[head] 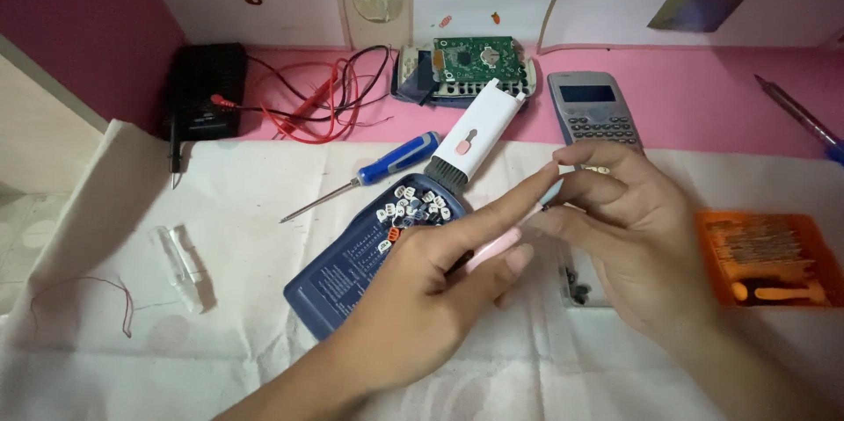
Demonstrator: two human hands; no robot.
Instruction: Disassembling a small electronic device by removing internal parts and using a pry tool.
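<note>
Both hands met over the middle of the white cloth (105, 210) on the pink bench (703, 105). The left hand (422, 298) held a slim pink tool (492, 250) in a closed grip, thumb and curled fingers pinching its shaft, forefinger stretched out toward the right. The right hand (633, 236) came in from the right, its grip pressed together at thumb and fingertip around something small near the pink tool's far end; what it was could not be made out.

Just left of the hands lay a dark blue calculator shell (343, 280), face down, with a heap of loose key caps (409, 208) piled at its far end. A white cleaning brush (470, 144) rested its bristles against that heap. A blue-handled screwdriver (387, 170) lay further left. On the far side sat a green circuit board (479, 59), a grey calculator (593, 109) and a black meter (207, 87) with red and black leads (325, 91). An orange bit tray (765, 258) stood at the right, well apart.
</note>
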